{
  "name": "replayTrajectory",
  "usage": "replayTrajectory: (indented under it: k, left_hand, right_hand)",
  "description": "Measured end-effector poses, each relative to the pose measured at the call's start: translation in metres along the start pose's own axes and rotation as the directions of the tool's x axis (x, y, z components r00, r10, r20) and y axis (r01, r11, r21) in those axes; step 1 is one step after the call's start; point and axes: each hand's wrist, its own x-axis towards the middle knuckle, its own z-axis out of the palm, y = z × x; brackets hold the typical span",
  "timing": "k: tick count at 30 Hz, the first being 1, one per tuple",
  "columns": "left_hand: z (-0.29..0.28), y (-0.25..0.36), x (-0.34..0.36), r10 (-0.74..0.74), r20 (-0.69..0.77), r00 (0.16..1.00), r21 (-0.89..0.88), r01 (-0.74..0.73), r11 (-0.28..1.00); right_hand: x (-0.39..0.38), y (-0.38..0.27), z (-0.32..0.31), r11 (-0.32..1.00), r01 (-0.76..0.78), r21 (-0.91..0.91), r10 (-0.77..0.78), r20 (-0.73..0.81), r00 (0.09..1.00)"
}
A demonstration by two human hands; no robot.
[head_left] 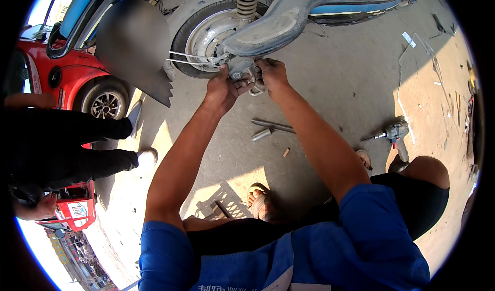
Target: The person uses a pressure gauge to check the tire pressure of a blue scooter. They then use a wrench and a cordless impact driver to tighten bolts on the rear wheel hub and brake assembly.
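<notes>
In the head view my left hand (220, 89) is closed on a dusty grey metal part (240, 70) with a round boss, beside the rear wheel (192, 35) of a scooter. My right hand (272, 77) is closed on the same part from the right, by a curved piece hanging below it; its exact shape is partly hidden by my fingers. The long grey housing (263, 33) and a coil spring (247, 4) are just above my hands. Below them on the concrete lie a metal bar (270, 125) and a short metal cylinder (261, 134).
A person in dark trousers (105, 164) stands at left, beside a red vehicle (56, 69). A blurred patch (131, 43) covers the upper left. A power drill (396, 132) lies right of my arm; wire and tools (443, 28) lie farther right. A grey grate (221, 203) is near my foot.
</notes>
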Motion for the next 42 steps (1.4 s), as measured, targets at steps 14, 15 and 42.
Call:
replayTrajectory:
  k: [14,15,42]
  left_hand:
    - [0.009,-0.016,0.007,-0.002,-0.092,0.996,0.039,0.006,0.999]
    - [0.009,-0.018,0.007,-0.010,-0.112,0.994,0.043,0.015,0.999]
    - [0.022,-0.018,0.017,0.184,-0.345,0.921,0.164,-0.133,0.977]
  right_hand:
    - [0.005,0.001,-0.007,0.999,-0.045,0.006,0.045,-0.006,0.999]
    - [0.005,0.000,-0.007,0.998,-0.054,0.010,0.054,-0.010,0.998]
    - [0.026,-0.033,-0.015,0.984,-0.063,-0.168,0.085,0.125,0.989]
